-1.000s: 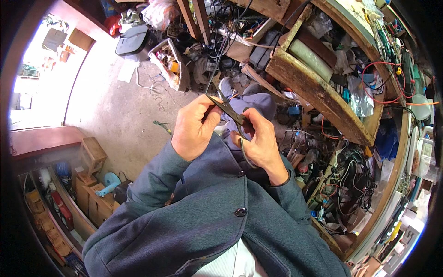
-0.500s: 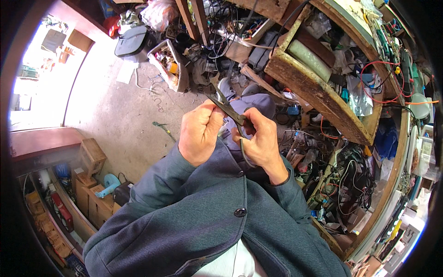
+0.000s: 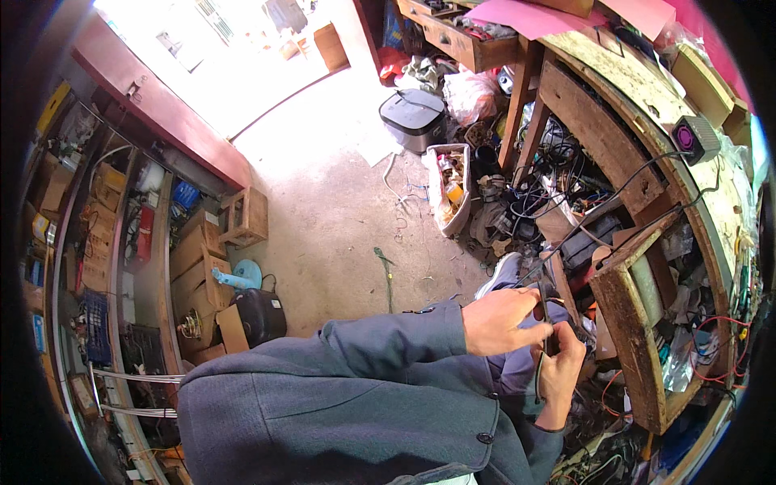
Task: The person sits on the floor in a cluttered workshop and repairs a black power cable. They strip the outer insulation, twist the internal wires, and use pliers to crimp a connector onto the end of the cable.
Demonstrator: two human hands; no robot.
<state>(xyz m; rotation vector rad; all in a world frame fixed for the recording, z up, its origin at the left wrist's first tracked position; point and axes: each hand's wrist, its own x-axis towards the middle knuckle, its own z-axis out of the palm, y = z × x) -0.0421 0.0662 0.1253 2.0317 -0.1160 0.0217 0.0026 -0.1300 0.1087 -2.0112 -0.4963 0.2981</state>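
Note:
My left hand [image 3: 499, 323] is closed, its fingers bent in close to my right hand; what they hold is hidden. My right hand [image 3: 562, 372] is wrapped around a dark metal pair of pliers [image 3: 539, 377], with one thin handle showing below the fingers. The jaw end lies by the fingertips of my left hand, mostly covered. Both hands are together above my lap, over the trouser leg [image 3: 509, 373], with a shoe [image 3: 501, 273] just beyond.
A worn wooden drawer or box [image 3: 629, 339] stands close to the right of my hands. Tangled cables [image 3: 558, 190] lie under the workbench [image 3: 687, 105]. A white bin [image 3: 453, 218] and a grey-lidded container [image 3: 414, 109] stand ahead. Cardboard boxes [image 3: 194, 267] and shelves line the left.
The view has swung left, so my hands now appear lower and further right. My right hand keeps hold of the pliers; their jaws, seen spread before, are now mostly hidden.

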